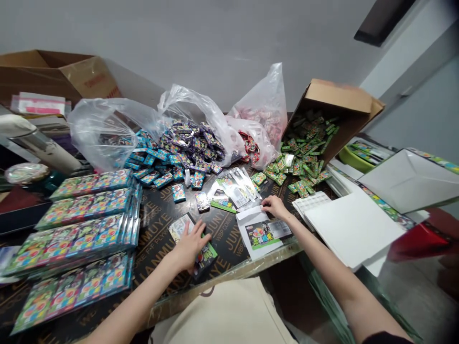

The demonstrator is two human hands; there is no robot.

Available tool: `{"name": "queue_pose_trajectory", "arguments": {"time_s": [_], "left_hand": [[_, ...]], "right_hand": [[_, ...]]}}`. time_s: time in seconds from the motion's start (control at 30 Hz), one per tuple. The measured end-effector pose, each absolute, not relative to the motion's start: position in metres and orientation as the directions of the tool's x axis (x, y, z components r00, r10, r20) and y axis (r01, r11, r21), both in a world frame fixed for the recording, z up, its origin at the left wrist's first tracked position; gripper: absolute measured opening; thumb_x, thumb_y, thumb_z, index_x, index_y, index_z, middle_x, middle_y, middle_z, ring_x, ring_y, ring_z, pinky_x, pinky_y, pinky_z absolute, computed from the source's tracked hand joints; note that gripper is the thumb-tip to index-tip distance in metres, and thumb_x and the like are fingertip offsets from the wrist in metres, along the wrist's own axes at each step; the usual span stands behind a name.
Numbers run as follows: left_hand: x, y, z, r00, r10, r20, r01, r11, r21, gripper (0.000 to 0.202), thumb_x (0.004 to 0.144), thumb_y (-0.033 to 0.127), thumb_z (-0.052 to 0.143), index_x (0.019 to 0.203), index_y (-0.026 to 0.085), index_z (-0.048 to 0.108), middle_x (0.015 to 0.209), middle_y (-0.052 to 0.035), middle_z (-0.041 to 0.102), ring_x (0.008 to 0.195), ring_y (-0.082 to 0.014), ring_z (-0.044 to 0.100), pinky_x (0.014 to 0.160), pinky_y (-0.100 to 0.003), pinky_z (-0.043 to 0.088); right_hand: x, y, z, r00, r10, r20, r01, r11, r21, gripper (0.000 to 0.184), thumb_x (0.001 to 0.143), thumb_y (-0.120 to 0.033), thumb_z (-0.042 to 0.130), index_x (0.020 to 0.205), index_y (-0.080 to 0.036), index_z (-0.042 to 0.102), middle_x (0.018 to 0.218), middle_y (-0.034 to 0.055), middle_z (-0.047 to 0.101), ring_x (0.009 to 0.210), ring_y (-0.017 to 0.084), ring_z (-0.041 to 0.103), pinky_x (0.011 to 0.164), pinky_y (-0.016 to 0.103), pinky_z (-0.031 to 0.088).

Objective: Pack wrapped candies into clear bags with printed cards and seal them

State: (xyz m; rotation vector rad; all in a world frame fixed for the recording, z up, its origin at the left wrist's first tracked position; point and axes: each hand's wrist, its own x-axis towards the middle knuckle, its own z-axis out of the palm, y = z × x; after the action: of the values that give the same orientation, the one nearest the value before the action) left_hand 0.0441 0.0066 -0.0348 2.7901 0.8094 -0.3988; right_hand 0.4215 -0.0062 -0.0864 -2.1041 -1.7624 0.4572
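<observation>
At the lower centre of the frame, the left hand (191,247) lies flat, its grip spread over a thin, dark printed packet (210,253) on the worktop (154,220), a dark board with gold lettering. Right of it, the right hand (274,207) has bent fingers at the upper edge of a flat white pouch (261,235) with a bright printed panel — whether that grip pinches the edge cannot be told. Above centre, crumpled translucent plastic bags (193,98) stand over heaped small rectangular boxes (163,180), blue and purple. At upper right, a tilted brown cardboard carton (339,94) holds green boxes (303,188), some spilling out. Glossy, multicoloured flat packs (86,234) are stacked in overlapping rows at lower left — smooth white sheets (353,227) at right.
</observation>
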Motion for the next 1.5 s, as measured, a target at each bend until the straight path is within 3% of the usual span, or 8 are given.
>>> {"name": "queue_pose_trajectory", "arguments": {"time_s": [0.2,0.33,0.47,0.57,0.67,0.87,1.23,1.5], "left_hand": [[0.054,0.003,-0.032,0.860,0.394,-0.324,0.471,-0.858,0.207,0.076,0.032,0.033,0.081,0.100,0.017,0.050,0.115,-0.0159,0.049,0.112,-0.0367,0.040,0.097,-0.057,0.018],[0.059,0.007,-0.015,0.874,0.346,-0.343,0.456,-0.827,0.329,0.047,0.042,0.029,0.078,0.080,0.018,0.052,0.088,-0.0048,0.058,0.084,-0.0256,0.053,0.079,-0.038,0.038],[0.053,0.016,0.009,0.828,0.539,-0.155,0.523,-0.644,0.558,0.030,0.060,0.021,0.069,0.085,0.021,0.052,0.074,0.0029,0.058,0.067,-0.0158,0.054,0.062,-0.025,0.037],[0.043,0.025,0.026,0.678,0.729,0.095,0.439,-0.505,0.743,0.034,0.072,0.024,0.062,0.104,0.022,0.051,0.085,0.0005,0.060,0.077,-0.0159,0.056,0.069,-0.025,0.040],[0.034,0.030,0.031,0.527,0.828,0.193,0.347,-0.417,0.840,0.024,0.075,0.030,0.060,0.096,0.019,0.059,0.087,-0.0025,0.062,0.083,-0.0175,0.057,0.076,-0.027,0.041],[0.027,0.021,0.007,0.424,0.899,0.110,0.310,-0.258,0.915,0.020,0.072,0.029,0.063,0.088,0.018,0.067,0.084,-0.0037,0.064,0.080,-0.0181,0.059,0.071,-0.028,0.045],[0.025,0.013,-0.004,0.325,0.923,0.208,0.376,-0.328,0.867,0.011,0.072,0.022,0.063,0.081,0.019,0.067,0.079,-0.0024,0.064,0.076,-0.0160,0.059,0.068,-0.026,0.045],[0.027,0.004,-0.002,0.309,0.914,0.264,0.377,-0.373,0.848,0.006,0.074,0.019,0.060,0.078,0.018,0.065,0.078,-0.0038,0.063,0.076,-0.0166,0.059,0.070,-0.029,0.045]], "right_hand": [[0.420,-0.005,-0.090,0.137,0.989,0.046,0.831,-0.090,-0.549,0.016,0.059,-0.024,0.072,0.072,-0.019,0.064,0.079,0.0025,0.058,0.079,0.018,0.051,0.073,0.028,0.036],[0.416,-0.003,-0.093,0.132,0.990,0.052,0.763,-0.068,-0.643,0.020,0.064,-0.035,0.066,0.064,-0.017,0.059,0.067,0.0011,0.059,0.067,0.015,0.053,0.064,0.026,0.039],[0.414,-0.001,-0.097,0.136,0.990,0.045,0.686,-0.061,-0.725,0.022,0.065,-0.037,0.063,0.066,-0.016,0.055,0.061,-0.0002,0.059,0.058,0.013,0.054,0.055,0.023,0.041],[0.415,-0.001,-0.098,0.133,0.990,0.055,0.665,-0.047,-0.746,0.021,0.066,-0.033,0.062,0.074,-0.015,0.057,0.063,-0.0003,0.060,0.059,0.013,0.056,0.056,0.023,0.043],[0.416,-0.001,-0.096,0.101,0.993,0.053,0.676,-0.030,-0.737,0.020,0.066,-0.029,0.060,0.080,-0.014,0.062,0.061,-0.0006,0.060,0.057,0.012,0.055,0.055,0.022,0.042],[0.414,-0.002,-0.091,0.027,0.999,0.042,0.758,0.007,-0.652,0.014,0.069,-0.023,0.057,0.075,-0.013,0.065,0.062,0.0019,0.065,0.056,0.013,0.057,0.054,0.022,0.041],[0.397,-0.023,-0.072,-0.193,0.967,0.166,0.944,0.229,-0.237,0.018,0.081,-0.013,0.048,0.069,-0.016,0.062,0.078,0.0085,0.063,0.080,0.019,0.053,0.077,0.032,0.032],[0.376,-0.038,-0.078,-0.246,0.944,0.218,0.948,0.281,-0.147,0.023,0.081,-0.009,0.041,0.067,-0.016,0.059,0.072,0.0102,0.063,0.072,0.021,0.055,0.074,0.033,0.034]]}}
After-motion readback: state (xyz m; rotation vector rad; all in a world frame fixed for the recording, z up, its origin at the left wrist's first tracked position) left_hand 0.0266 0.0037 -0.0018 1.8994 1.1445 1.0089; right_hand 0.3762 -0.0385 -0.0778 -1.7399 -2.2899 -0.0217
